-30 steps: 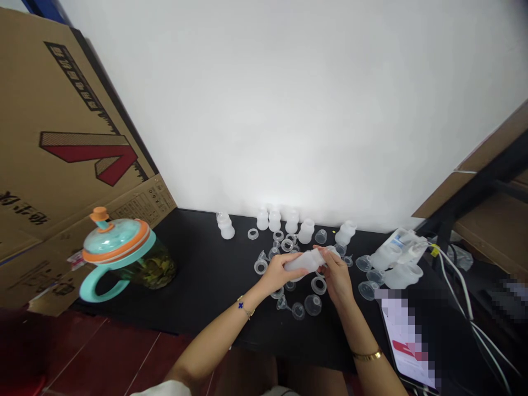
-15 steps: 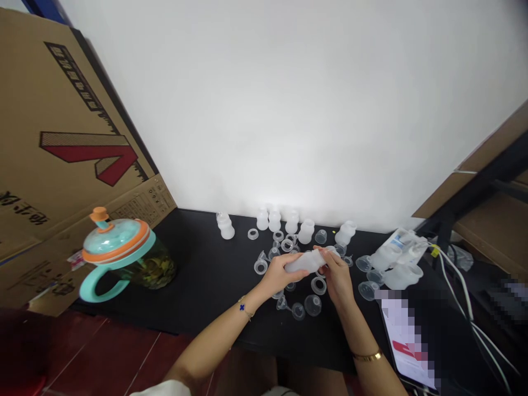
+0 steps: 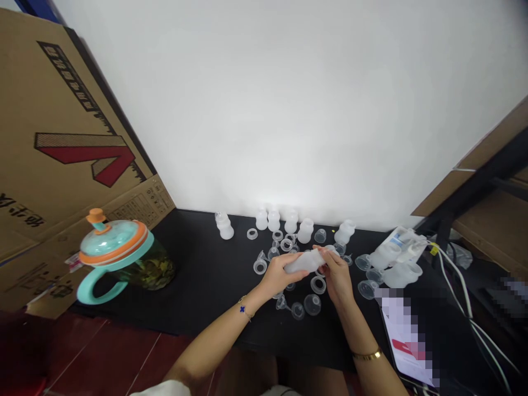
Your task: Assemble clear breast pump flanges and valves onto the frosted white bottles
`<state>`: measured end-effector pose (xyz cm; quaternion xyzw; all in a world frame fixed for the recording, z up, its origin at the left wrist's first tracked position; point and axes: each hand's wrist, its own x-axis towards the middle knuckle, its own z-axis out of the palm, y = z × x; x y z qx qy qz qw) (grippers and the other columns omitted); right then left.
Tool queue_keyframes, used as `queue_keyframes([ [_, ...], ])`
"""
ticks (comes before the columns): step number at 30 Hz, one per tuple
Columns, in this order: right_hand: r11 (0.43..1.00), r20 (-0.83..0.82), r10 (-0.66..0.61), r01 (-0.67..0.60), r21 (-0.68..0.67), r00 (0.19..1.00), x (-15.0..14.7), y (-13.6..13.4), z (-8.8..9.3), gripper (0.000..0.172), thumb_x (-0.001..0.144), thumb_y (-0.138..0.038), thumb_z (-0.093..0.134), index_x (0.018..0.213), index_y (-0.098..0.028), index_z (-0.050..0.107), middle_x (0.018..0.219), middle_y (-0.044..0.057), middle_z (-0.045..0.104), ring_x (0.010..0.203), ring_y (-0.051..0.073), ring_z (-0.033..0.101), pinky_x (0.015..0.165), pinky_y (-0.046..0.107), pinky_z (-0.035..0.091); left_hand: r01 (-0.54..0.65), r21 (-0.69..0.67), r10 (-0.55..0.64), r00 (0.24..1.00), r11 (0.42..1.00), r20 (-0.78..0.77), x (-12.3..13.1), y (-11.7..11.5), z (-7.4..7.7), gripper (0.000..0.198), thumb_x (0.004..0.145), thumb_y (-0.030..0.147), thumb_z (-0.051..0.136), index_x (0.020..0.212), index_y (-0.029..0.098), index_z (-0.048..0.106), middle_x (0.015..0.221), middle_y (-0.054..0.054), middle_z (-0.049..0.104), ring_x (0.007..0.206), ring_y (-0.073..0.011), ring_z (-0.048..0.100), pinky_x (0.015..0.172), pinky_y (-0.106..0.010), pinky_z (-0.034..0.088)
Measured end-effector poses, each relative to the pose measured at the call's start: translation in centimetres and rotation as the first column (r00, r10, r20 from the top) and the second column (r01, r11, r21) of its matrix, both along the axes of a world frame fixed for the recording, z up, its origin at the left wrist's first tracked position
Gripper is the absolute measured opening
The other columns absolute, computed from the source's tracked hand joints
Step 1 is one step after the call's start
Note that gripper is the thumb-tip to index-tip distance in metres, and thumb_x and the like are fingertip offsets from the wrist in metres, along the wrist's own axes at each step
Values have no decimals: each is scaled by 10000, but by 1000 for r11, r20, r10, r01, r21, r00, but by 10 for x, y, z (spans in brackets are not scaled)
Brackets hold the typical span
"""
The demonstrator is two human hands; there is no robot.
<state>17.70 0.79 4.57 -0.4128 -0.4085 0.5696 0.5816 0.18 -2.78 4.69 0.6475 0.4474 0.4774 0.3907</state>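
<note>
A frosted white baby bottle lies tilted between my two hands, above the black table. Its base end is gripped by my left hand, thumb along the near side. My right hand closes round the other end, where the fingers partly hide the neck and a clear piece. Below and around them are scattered clear plastic parts: a ring, a dome cap, a nipple-shaped piece and several more. Behind my hands, several similar bottles stand near the wall.
At left stands a large teal-and-orange lidded jug with dark leafy contents, beside a cardboard box. On the right are more bottles lying by a white power strip, white cables and a phone.
The view has shifted very slightly. Both hands keep the same hold on the bottle, with little visible movement.
</note>
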Motion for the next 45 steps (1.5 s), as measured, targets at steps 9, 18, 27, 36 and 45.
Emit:
queue_keyframes([
  [9,1000,-8,20,-20,13,1000,1,2,-1,276,741,-460,793,868,-216,814,1021,69,727,580,112,475,451,267,304,-18,-42,18,1000,999,9,0,1,-2,523,758,421,779,1208,162,713,1195,-106,719,1080,-296,659,916,-373,540],
  [18,999,21,37,-38,30,999,2,0,2,296,753,-480,776,912,-233,815,967,48,721,582,117,503,451,276,312,-28,-56,28,1000,998,11,0,2,-5,526,754,430,782,1203,163,714,1181,-98,725,1059,-282,665,893,-344,545],
  [27,999,15,40,-40,14,999,1,-1,5,278,751,-469,778,896,-235,815,1069,56,717,595,119,489,456,270,300,-7,-34,8,1000,999,13,0,1,-3,499,784,417,765,1216,173,706,1192,-92,720,1063,-275,664,898,-337,534],
  [36,999,-8,-14,14,37,1000,-1,-1,0,305,743,-460,788,890,-193,813,850,43,691,538,86,392,449,256,259,-10,12,10,1000,1000,-11,1,-1,-1,512,779,405,772,1231,179,694,1203,-82,719,1076,-273,669,937,-350,528],
  [45,998,-10,-49,49,31,999,-1,-2,-1,311,727,-465,795,864,-187,814,934,72,710,544,84,423,441,246,266,-22,81,24,999,996,-34,1,-2,-1,472,781,376,777,1215,204,707,1184,-62,730,1050,-261,686,912,-324,535],
])
